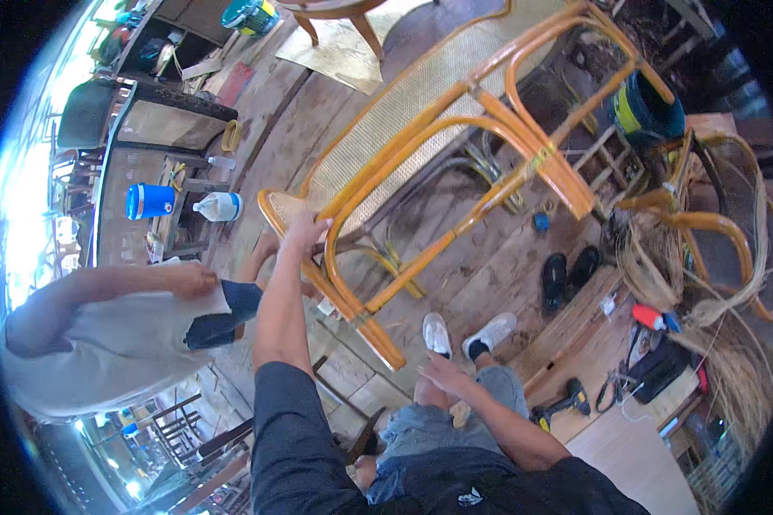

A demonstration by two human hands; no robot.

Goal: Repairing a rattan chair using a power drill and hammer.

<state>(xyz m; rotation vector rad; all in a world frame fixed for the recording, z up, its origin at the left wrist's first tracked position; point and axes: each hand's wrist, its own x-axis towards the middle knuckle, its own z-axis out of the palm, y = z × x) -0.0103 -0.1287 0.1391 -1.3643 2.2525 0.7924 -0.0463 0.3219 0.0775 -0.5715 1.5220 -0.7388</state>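
Note:
A long rattan bench (455, 93) with a woven cane panel and glossy honey-coloured poles lies tipped over in front of me, its curved legs and cross rails facing my side. My left hand (304, 230) is closed round the pole at its left end, arm stretched forward. Lower down, my right hand (445, 375) hangs loosely in front of my knee, fingers apart, holding nothing. The bench's nearest leg end (390, 354) is a short way ahead of it.
Another person (120, 318) stands close at my left. A cordless drill (565, 405) and a red-capped bottle (648, 318) are at my right, beside loose rattan strands (653, 266). Black shoes (555, 279) sit on the plank floor. A blue cooler (150, 201) and white jug (218, 206) stand left.

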